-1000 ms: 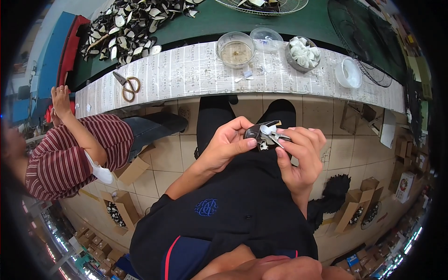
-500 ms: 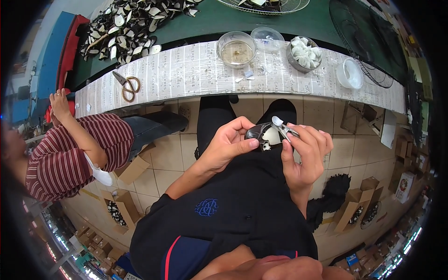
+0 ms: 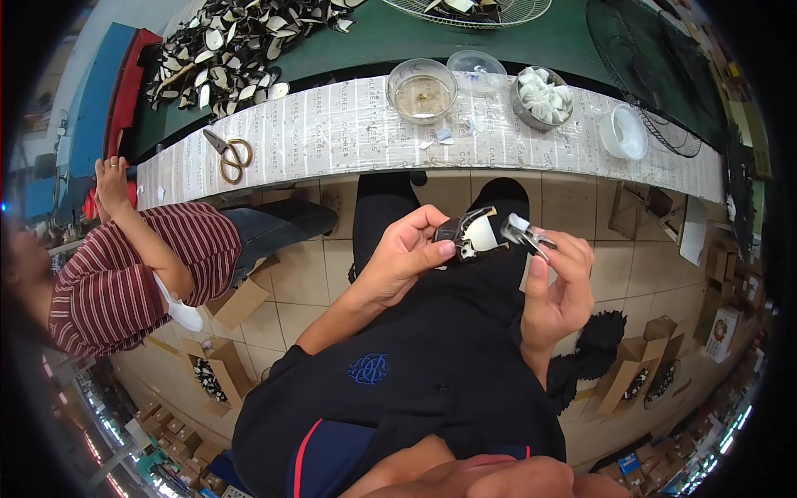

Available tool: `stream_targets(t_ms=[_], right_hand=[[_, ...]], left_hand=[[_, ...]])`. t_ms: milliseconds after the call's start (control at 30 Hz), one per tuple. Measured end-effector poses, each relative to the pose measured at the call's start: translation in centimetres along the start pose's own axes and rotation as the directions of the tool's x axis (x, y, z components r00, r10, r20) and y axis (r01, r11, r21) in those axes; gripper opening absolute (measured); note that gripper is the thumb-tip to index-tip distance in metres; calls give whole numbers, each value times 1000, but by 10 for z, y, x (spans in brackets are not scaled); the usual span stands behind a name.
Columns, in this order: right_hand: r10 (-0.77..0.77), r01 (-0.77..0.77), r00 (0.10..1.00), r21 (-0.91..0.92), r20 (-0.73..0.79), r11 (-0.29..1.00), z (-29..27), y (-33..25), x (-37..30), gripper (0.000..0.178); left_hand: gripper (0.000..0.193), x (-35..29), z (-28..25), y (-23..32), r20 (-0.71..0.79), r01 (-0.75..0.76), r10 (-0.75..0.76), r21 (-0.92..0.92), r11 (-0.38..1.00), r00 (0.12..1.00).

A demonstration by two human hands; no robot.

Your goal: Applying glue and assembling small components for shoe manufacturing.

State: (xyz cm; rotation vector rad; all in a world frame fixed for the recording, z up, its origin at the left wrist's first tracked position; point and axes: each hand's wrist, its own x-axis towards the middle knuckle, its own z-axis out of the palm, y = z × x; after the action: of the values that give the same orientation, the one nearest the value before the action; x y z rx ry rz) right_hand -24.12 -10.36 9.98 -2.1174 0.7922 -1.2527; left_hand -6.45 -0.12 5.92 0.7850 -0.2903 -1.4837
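Observation:
My left hand (image 3: 413, 251) is closed, thumb and fingers pinching the dark end of a small black shoe upper (image 3: 480, 235) whose cream lining faces up. Just to the right, my right hand (image 3: 562, 280) grips a silver metal clip (image 3: 534, 236) between thumb and fingers. A small white pad (image 3: 518, 222) sits in the clip's jaws. A narrow gap separates the clip from the upper. Both hands are over my lap, below the bench edge. Part of the upper is hidden by my left fingers.
On the bench (image 3: 332, 145) are scissors (image 3: 232, 158), a clear bowl of liquid (image 3: 422, 93), a tin of white pads (image 3: 542, 101) and a white tub (image 3: 624, 133). A heap of black-and-cream pieces (image 3: 232, 54) lies behind. Another person (image 3: 141, 266) sits at left.
My right hand has drawn the clip away to the right, off the shoe upper. The upper has tipped slightly in my left hand, showing more of its cream lining.

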Motion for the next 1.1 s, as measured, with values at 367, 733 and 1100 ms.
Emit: stream_targets(t_ms=[367,733,1100], right_hand=[[107,-118,989,105,105,987,8,-11,-8,17],[90,-102,986,82,142,991,9,-10,-9,17],[74,-74,995,-1,67,997,8,-11,-10,19]], left_hand=[[24,3,5,-2,-48,-43,39,-81,996,998],[22,1,4,-5,-82,-24,24,0,1000,996],[21,2,8,-6,-87,-38,36,-20,999,996]])
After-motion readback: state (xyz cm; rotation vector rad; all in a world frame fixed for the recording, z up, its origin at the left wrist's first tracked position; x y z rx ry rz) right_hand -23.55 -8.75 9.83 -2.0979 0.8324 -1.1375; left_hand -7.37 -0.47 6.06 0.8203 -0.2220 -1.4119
